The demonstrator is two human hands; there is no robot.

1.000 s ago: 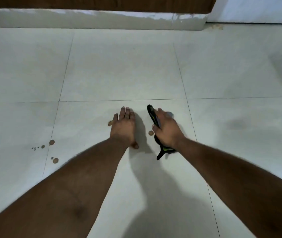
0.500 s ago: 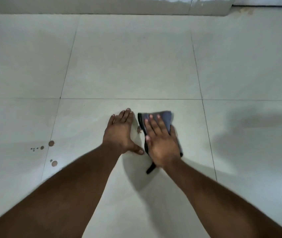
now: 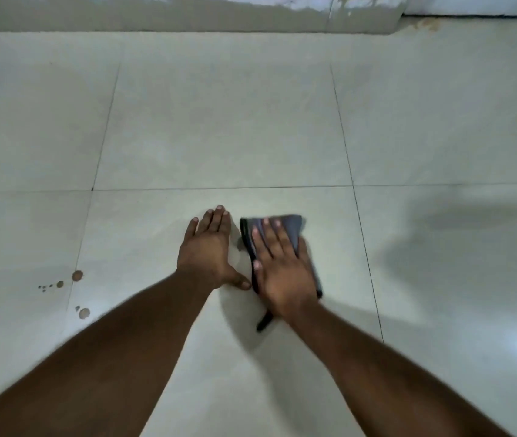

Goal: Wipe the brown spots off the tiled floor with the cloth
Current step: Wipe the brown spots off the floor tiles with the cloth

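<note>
Two bare forearms reach in from the near edge and converge toward the middle of the glossy off-white tiled floor [image 3: 225,127], which fills almost the whole view. The left hand [image 3: 208,252] lies palm down on the tile with its fingers straight and together, pointing away, and its thumb splayed out to the right. The right hand [image 3: 277,268] lies just beside it, flat on the folded grey cloth with a dark edge [image 3: 295,227], fingers straight and slightly spread, pressing it to the floor. The two hands are close together, the left thumb tip nearly meeting the cloth's edge.

The cloth runs lengthwise near to far, tilted a little leftward at the far end, where its wider part shows past the fingertips; a narrow dark tail sticks out below the wrist on the near side.

Thin dark grout lines split the floor into large square tiles. A pale raised ledge [image 3: 187,17] crosses the far edge. Well to the left of the hands lies a cluster of small round brown spots [image 3: 77,275] straddling a grout line.
</note>
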